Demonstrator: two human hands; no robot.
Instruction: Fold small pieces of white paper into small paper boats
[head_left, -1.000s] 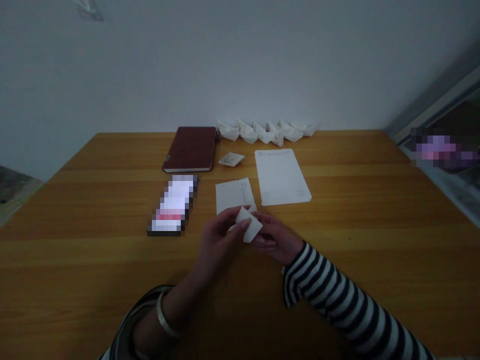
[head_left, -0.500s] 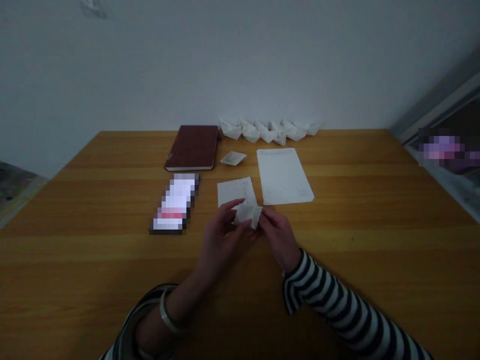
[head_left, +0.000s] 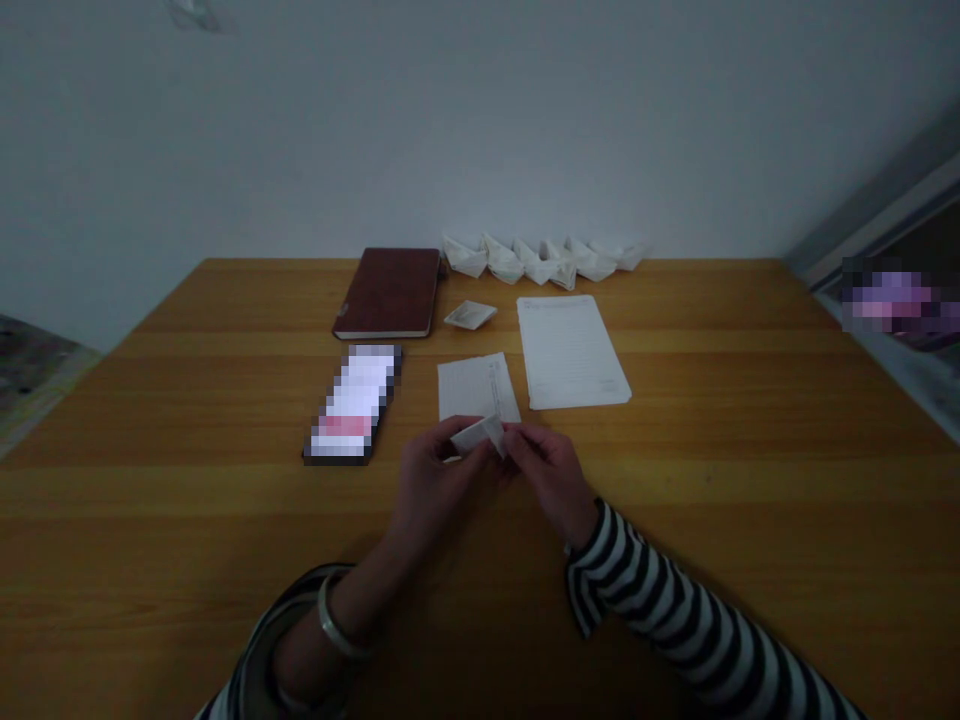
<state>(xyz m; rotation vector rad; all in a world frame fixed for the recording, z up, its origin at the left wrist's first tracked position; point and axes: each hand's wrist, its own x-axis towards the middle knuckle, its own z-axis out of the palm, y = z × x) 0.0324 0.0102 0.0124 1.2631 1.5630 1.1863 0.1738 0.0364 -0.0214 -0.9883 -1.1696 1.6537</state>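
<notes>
A small folded piece of white paper (head_left: pixel 478 434) is held between my two hands, just above the table. My left hand (head_left: pixel 433 478) grips its left side, thumb in front and fingers behind. At the right end, my right hand (head_left: pixel 549 468) pinches the paper with thumb and fingertips. Some of the fingers behind the paper are hidden. Just beyond my hands lies a small printed sheet (head_left: pixel 477 386), its near edge partly covered by them. A folded paper piece (head_left: pixel 471 315) rests farther back.
Several folded paper boats (head_left: pixel 538 262) stand in a row by the wall. A stack of lined paper (head_left: pixel 574 352) lies right of centre. On the left are a brown notebook (head_left: pixel 390 292) and a blurred-out phone (head_left: pixel 352 405). Everything rests on a wooden table (head_left: pixel 712 420).
The folded paper has tilted and now shows a narrower face between my hands. My left fingers have lowered and closed in around it, uncovering more of the small sheet behind.
</notes>
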